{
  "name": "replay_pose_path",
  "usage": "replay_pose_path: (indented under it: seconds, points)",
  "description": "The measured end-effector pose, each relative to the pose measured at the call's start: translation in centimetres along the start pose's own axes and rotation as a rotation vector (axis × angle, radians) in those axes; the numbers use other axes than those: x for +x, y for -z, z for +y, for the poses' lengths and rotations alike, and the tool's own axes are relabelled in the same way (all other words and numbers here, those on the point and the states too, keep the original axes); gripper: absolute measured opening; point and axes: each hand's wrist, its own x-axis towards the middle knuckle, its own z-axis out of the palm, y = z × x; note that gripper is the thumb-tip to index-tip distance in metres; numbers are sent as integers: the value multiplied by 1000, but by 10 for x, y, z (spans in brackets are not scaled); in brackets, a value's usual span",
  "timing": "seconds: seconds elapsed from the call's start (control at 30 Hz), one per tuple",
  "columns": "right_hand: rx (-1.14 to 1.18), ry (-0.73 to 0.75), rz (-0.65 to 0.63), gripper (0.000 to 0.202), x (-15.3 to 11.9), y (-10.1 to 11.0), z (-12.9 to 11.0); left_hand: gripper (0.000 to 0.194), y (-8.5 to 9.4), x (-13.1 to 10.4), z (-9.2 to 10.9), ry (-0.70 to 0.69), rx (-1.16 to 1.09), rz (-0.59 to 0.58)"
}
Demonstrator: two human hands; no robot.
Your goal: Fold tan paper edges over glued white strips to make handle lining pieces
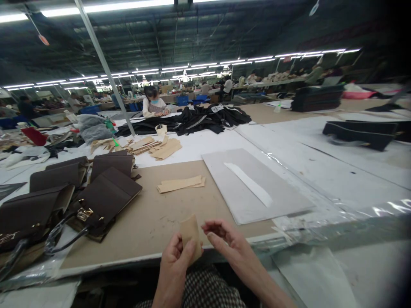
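The left hand [175, 261] holds a small tan piece [191, 237] upright at the near edge of the counter [154, 218], its fingers pinching the piece with the thumb pressed on its face; the right hand [229, 244] sits just beside it, fingers curled loosely and apart from the piece, holding nothing that can be seen. Beyond the hands, a short stack of tan strips [181, 184] lies on the brown board; to its right a grey sheet [253, 188] carries 1 white strip [252, 184]; clear plastic film [321, 214] crumples along that sheet's right edge. On the left, several dark brown bags [96, 192] with gold clasps crowd the counter, near the left hand but not touching it. Farther back lie more tan pieces [157, 147] and a heap of black material [205, 119]; a seated person [154, 107] works behind that heap. Checked fabric [205, 291] shows below the wrists.
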Motion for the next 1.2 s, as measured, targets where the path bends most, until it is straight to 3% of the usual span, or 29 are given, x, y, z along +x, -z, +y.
replay_pose_path:
  seconds: [0.1, 0.2, 0.3, 0.5, 0.57, 0.67, 0.8, 0.93, 1.07, 1.2]
  points:
    - [201, -71, -109, 34, -2, -13, -2, 51, -7, -8, -4, 75, -238, -45]
    - [199, -106, -94, 36, -4, -21, -9, 54, -6, -16, -7, 41, -260, -88]
    - [89, -92, -112, 36, -8, -22, -23, 48, 6, -24, 2, -68, -89, -106]
    - [-187, 46, -193, 27, -14, -25, -43, 30, 31, -36, 43, -466, 454, 145]
    - [-251, 105, -222, 24, -14, -28, -42, 23, 33, -36, 52, -578, 590, 129]
    - [-328, 190, -240, 22, -14, -33, -37, 14, 36, -36, 57, -630, 691, 68]
    - [-374, 236, -254, 21, -13, -37, -33, 15, 40, -37, 55, -570, 684, 12]
    - [-359, 128, -383, 17, -7, -30, -31, 22, 50, -37, 51, -388, 578, 57]
    - [-382, -23, -501, 6, 5, -6, -25, 31, 65, -29, 44, -139, 185, 255]
    - [-342, -123, -457, 17, 18, 20, -16, 35, 78, -16, 35, 61, -184, 317]
